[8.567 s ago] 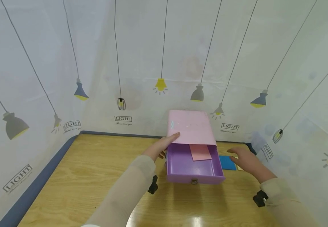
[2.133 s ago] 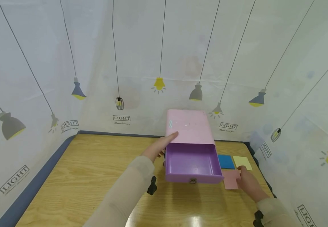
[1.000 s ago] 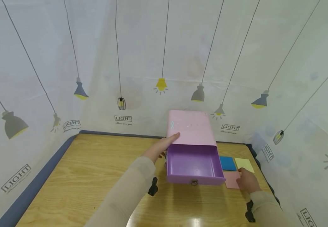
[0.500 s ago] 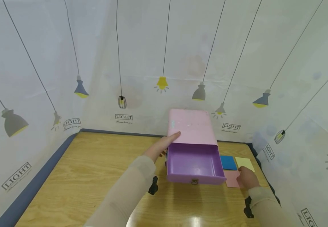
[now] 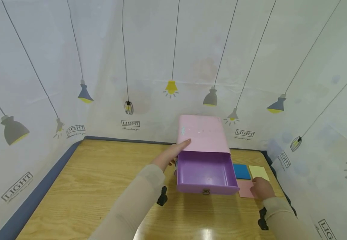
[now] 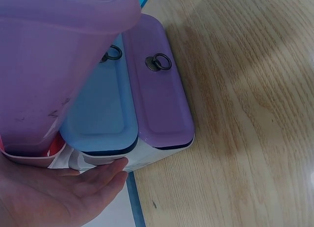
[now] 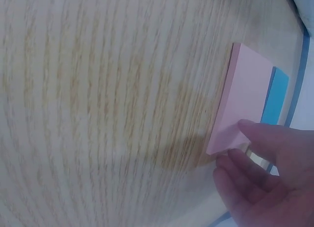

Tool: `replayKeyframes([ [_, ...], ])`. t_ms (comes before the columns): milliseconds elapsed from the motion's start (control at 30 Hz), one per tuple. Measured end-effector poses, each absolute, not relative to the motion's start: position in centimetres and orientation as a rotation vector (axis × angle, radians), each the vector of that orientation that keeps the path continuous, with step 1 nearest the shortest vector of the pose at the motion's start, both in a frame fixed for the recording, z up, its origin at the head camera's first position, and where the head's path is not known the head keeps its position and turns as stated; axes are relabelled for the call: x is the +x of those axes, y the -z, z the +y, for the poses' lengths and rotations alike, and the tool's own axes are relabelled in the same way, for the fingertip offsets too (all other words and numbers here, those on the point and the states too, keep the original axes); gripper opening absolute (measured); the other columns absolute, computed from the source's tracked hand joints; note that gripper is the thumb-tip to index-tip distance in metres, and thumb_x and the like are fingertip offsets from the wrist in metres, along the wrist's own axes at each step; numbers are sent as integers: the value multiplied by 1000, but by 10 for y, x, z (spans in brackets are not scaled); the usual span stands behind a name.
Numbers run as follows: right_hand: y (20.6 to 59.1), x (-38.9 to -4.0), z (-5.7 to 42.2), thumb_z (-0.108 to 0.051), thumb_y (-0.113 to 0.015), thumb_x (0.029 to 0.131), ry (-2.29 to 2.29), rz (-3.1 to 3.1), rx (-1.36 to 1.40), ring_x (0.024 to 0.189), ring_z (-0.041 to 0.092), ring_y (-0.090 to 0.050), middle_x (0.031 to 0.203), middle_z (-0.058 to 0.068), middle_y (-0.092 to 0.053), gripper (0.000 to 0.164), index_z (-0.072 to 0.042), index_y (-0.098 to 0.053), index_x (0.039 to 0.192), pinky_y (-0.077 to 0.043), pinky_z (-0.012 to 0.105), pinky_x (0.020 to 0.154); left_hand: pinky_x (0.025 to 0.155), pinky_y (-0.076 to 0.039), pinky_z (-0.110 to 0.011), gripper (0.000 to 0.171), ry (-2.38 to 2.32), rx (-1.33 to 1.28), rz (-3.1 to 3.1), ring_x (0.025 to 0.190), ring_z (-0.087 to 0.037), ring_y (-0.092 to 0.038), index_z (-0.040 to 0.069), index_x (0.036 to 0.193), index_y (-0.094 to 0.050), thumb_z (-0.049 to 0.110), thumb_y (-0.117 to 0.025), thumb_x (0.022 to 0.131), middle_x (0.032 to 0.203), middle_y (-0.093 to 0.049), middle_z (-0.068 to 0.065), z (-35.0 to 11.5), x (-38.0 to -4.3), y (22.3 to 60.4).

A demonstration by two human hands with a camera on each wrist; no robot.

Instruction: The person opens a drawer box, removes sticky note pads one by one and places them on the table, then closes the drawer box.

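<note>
A small cabinet with a pink top stands at the back of the table, its top purple drawer pulled out with nothing inside. My left hand rests at the cabinet's left front corner, thumb on the top. In the left wrist view its fingers lie nearly straight along the side. Right of the drawer, a pink sticky note pad lies on the table. My right hand pinches its near right corner, thumb on the upper face, fingertips at the edge.
A blue sticky note pad and a yellow pad lie just behind the pink one. Lower down in the cabinet are a shut blue drawer and another purple drawer. Lamp-printed sheeting walls the table.
The pink pad has moved from inside the drawer to the table right of it, with my right hand at it. Over the last second both hands stay nearly still.
</note>
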State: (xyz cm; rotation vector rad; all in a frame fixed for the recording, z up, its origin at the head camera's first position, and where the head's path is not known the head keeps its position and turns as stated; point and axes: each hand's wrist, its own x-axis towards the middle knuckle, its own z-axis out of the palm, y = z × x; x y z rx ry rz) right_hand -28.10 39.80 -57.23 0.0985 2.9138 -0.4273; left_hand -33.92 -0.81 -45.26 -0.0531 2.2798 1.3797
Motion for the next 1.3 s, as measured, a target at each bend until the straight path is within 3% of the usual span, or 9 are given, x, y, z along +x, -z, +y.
replayKeyframes([
  [767, 571, -279, 394, -5, -66, 85, 436, 2868, 199, 99, 47, -60, 105, 31, -64, 30, 17, -62, 105, -50, 54, 84, 90, -43, -56, 109, -1380, -62, 2281, 100, -37, -55, 5, 146, -41, 88, -41, 75, 129, -54, -19, -9, -339, 452],
  [1300, 561, -273, 386, -6, -60, 87, 431, 2843, 253, 103, 48, -58, 110, 34, -61, 33, 19, -59, 109, -49, 55, 86, 91, -43, -56, 111, -1370, -63, 2286, 104, -38, -55, 5, 146, -40, 89, -40, 74, 131, -54, -19, -8, -341, 454],
])
